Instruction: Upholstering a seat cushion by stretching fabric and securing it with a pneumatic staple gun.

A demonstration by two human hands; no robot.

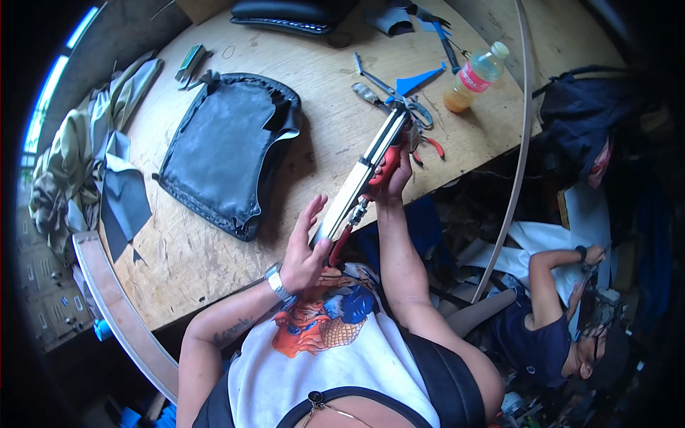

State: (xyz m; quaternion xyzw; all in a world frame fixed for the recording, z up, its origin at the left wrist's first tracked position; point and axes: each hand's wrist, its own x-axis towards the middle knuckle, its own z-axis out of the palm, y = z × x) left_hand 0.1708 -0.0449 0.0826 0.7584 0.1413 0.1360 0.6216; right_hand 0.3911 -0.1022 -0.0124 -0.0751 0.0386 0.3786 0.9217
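Note:
A pneumatic staple gun (367, 165) with a red body and a long, pale magazine slants across the front of the bench before me. My right hand (397, 171) is closed round its red grip. A red air hose joins it at a metal fitting (357, 212). At the magazine's lower end is my left hand (305, 255), fingers stretched out and thumb beside the end; whether the palm presses on it, I cannot tell. Left of the tool lies a black padded panel (221, 146) with gathered edges and a loose flap at its right side.
Scissors (382, 87), a blue scrap (419, 80), red-handled pliers (432, 148), a hammer (446, 46) and a drink bottle (474, 78) lie or stand at the far right. Cloth (78, 164) is heaped left. Another person (546, 314) works at lower right.

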